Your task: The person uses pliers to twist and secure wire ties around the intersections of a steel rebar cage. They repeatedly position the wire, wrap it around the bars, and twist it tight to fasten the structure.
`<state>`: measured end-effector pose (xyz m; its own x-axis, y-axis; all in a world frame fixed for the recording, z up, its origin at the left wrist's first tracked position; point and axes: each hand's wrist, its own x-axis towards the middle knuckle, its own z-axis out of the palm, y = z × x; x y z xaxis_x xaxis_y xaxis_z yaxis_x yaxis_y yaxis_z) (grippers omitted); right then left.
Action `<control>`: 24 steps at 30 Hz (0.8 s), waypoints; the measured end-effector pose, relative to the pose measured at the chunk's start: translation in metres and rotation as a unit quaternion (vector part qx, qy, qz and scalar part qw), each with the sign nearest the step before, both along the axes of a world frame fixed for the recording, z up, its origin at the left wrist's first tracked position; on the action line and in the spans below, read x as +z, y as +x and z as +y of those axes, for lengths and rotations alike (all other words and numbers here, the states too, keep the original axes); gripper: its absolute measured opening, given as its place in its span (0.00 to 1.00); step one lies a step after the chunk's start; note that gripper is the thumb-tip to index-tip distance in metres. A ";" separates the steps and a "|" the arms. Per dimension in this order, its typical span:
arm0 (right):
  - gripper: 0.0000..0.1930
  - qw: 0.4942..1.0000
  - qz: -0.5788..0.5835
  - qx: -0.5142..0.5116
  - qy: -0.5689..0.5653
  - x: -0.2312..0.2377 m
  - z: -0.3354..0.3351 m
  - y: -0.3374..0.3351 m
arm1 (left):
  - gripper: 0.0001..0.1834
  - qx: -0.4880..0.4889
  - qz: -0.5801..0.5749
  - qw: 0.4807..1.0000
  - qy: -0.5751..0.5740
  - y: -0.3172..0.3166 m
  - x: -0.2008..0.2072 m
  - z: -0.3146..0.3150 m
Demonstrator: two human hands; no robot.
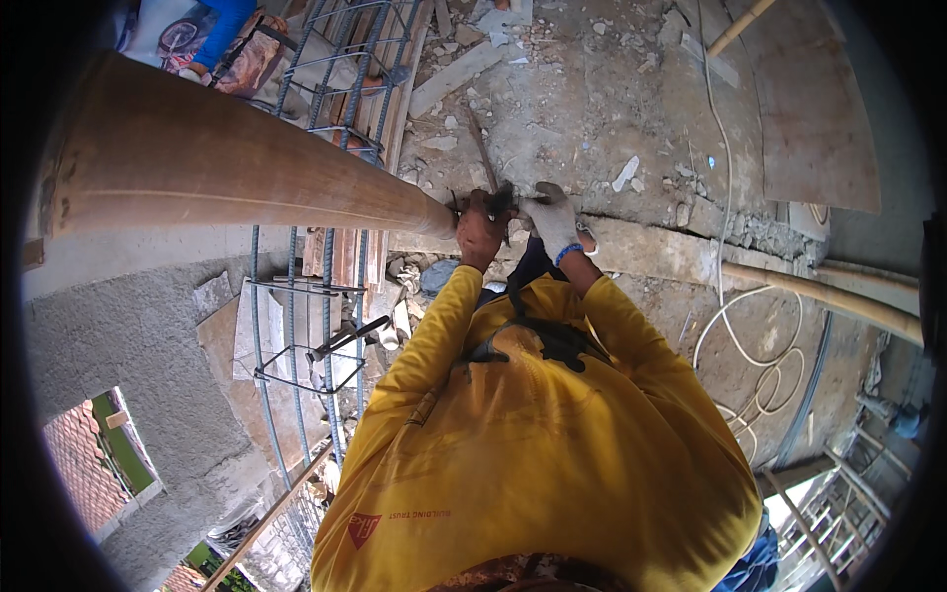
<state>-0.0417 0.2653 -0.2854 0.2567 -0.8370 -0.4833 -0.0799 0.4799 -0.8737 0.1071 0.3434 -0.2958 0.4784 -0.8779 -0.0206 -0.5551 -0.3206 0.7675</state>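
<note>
My bare left hand (480,237) is closed in front of my body, beside the lower end of a thick tan pole (256,163) that looks like bamboo. A small dark object (502,200) sits at its fingertips, too unclear to name. My right hand (554,219), in a whitish glove with a blue bracelet at the wrist, is curled close to that object from the other side. What its fingers hold is hidden. A thin rusty rod (480,148) reaches away from the hands over the floor; whether either hand grips it I cannot tell.
Steel rebar cages (326,286) stand at the left, with planks (395,89) beside them. Rubble (464,49) litters the concrete floor. A pale hose (760,395) coils at the right near a bamboo pole (829,301). Another person's blue sleeve (225,35) shows at the far left.
</note>
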 end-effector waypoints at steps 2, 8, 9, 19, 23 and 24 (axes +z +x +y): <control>0.34 0.995 0.061 0.030 -0.074 0.000 0.000 0.000 | 0.32 0.001 -0.010 1.000 -0.010 0.000 -0.002 0.000; 0.33 0.999 -0.036 -0.014 0.002 0.000 0.004 0.002 | 0.32 0.009 -0.022 1.000 -0.002 -0.001 -0.003 -0.001; 0.32 0.999 -0.047 -0.013 -0.004 0.001 0.004 0.001 | 0.33 0.010 -0.017 1.000 -0.003 -0.001 -0.002 -0.001; 0.33 0.997 -0.060 0.012 0.050 0.015 -0.003 -0.011 | 0.36 0.021 -0.022 0.999 0.012 -0.005 0.007 -0.002; 0.32 0.997 -0.057 0.018 0.043 0.018 -0.002 -0.012 | 0.36 0.022 -0.028 0.999 0.016 -0.005 0.006 -0.002; 0.32 0.996 -0.073 0.022 0.038 0.018 -0.002 -0.012 | 0.36 0.018 -0.032 0.999 0.014 -0.006 0.006 -0.002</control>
